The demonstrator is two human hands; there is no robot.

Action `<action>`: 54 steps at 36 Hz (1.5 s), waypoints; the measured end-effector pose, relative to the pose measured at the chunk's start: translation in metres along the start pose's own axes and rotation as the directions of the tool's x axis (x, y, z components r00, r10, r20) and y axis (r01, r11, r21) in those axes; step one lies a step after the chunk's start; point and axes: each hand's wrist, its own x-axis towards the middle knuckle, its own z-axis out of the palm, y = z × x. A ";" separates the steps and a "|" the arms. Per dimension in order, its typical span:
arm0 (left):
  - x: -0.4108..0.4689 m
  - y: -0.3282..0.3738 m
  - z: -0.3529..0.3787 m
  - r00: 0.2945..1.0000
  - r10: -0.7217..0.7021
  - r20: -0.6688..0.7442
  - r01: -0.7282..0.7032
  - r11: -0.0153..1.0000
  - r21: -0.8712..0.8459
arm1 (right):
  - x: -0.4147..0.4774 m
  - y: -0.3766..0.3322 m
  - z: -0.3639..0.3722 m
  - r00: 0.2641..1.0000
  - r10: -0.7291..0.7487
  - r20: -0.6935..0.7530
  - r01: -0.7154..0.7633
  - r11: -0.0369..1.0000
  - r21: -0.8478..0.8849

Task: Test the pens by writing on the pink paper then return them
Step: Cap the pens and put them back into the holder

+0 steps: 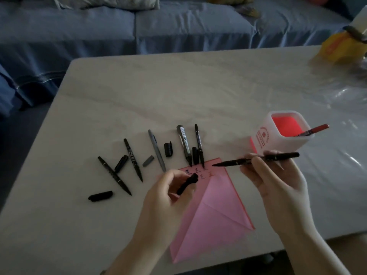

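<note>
Looking down, I see the pink paper (216,215) on a pale table (178,92), with a blue sofa (139,26) far past it. Just above the paper, my right hand (282,187) pinches a black pen (230,162). My left hand (164,195) curls round a black cap (187,183) over the paper's top. More pens (133,159) lie left of it.

Blue sofa (139,26) behind pale marbled table (158,86) (dim light).
</note>
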 end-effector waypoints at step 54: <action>-0.009 0.024 -0.008 0.735 -0.342 0.585 0.595 0.739 -0.316 | -0.025 0.034 0.005 0.945 0.129 0.301 -0.131 0.991 -0.013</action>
